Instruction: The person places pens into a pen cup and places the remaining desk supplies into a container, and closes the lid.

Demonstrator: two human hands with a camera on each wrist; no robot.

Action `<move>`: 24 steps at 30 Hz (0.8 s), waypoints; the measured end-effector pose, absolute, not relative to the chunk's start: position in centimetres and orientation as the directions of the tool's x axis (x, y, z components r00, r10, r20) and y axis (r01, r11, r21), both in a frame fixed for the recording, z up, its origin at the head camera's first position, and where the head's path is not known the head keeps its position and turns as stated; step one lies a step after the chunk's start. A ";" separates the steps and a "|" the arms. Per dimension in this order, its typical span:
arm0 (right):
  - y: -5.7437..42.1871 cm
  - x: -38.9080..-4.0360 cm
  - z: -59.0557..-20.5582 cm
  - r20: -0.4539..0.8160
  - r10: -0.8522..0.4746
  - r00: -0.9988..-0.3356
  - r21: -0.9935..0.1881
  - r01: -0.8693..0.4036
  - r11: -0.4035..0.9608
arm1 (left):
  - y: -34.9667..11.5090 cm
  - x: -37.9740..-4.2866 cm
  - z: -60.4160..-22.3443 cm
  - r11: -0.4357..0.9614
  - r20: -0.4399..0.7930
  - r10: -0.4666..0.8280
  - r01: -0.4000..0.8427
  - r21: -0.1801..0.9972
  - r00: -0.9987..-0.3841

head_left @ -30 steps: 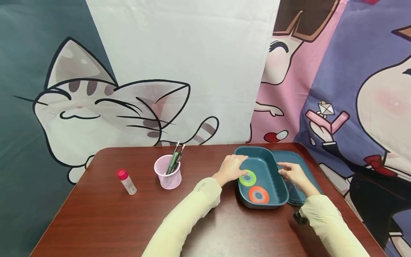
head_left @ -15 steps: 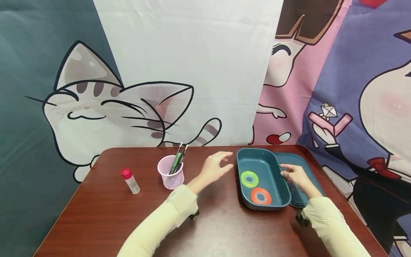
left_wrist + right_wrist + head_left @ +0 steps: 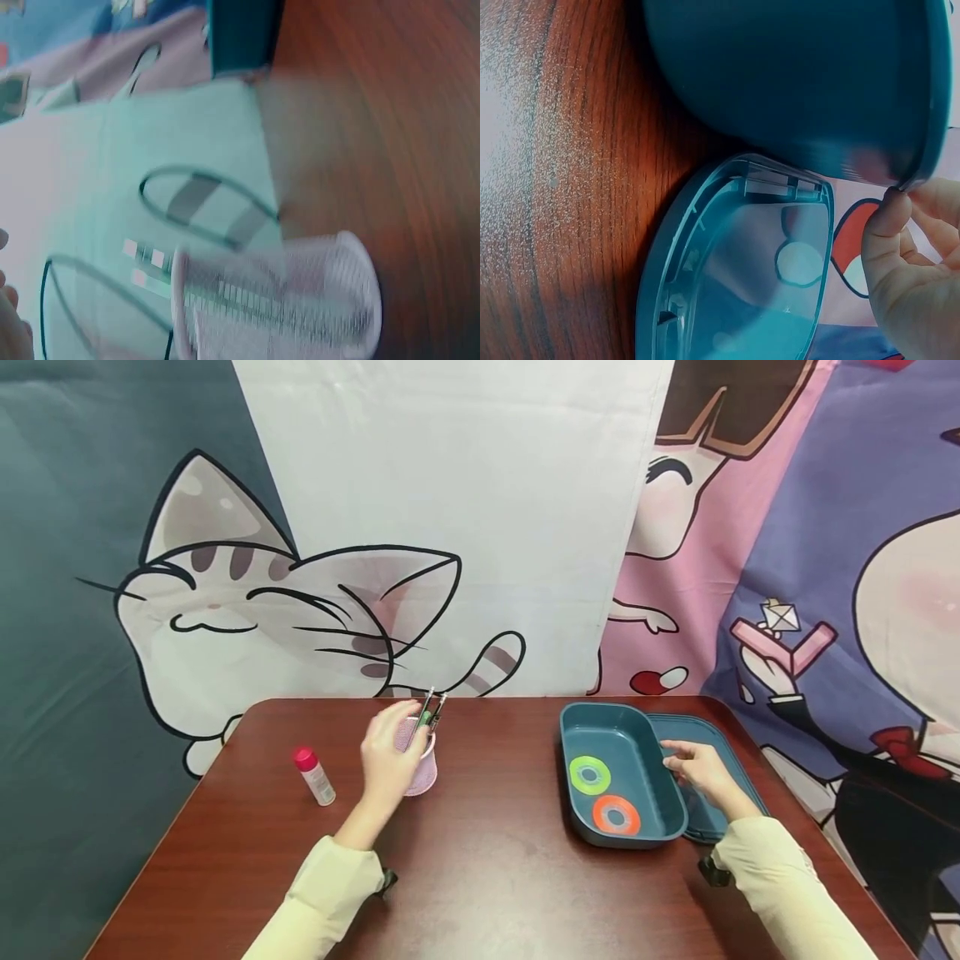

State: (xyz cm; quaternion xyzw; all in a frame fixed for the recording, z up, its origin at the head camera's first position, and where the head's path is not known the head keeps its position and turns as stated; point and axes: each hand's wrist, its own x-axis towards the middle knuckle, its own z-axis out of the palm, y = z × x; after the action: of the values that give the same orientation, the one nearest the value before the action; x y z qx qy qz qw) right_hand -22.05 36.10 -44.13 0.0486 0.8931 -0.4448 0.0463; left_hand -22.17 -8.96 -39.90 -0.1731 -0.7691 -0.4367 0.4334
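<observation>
My left hand is at the pink mesh pen cup, fingers spread and partly covering it in the head view. Pens stand in that cup; the left wrist view shows the cup blurred, with only a few fingertips at the left edge. At the right, my right hand pinches the rim of a teal rectangular box between thumb and fingertips, clearest in the right wrist view. Inside the box lie a green ring-shaped roll and an orange one.
A teal lid lies to the right of the box, partly under its edge. A glue stick with a red cap is on the left of the brown table. A printed cloth hangs behind the table.
My left hand has left the box, with the green roll lying inside, and has swung left to the pen cup. My right hand has stayed at the box's rim.
</observation>
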 end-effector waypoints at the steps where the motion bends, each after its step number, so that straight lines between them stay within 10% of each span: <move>1: 36.1 -22.0 -44.1 -0.126 0.046 -0.991 -0.791 0.128 0.598 | -9.7 -22.1 -39.8 0.573 0.819 -0.148 0.626 0.528 -0.555; 11: 36.0 -22.0 -44.0 -0.125 0.049 -0.991 -0.779 0.129 0.613 | -16.5 -21.7 -41.4 0.650 0.776 -0.377 0.452 0.611 -0.506; 24: 36.0 -22.0 -44.1 -0.111 0.041 -0.993 -0.787 0.113 0.607 | -20.5 -20.7 -44.8 0.652 0.493 -0.445 0.107 0.751 -0.748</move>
State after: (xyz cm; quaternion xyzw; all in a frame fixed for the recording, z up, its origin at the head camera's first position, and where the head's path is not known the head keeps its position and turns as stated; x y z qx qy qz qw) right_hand -21.95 36.05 -44.06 0.0429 0.8954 -0.4412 0.0410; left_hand -20.70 -20.53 -44.78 0.1004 -0.8426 -0.4049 0.3406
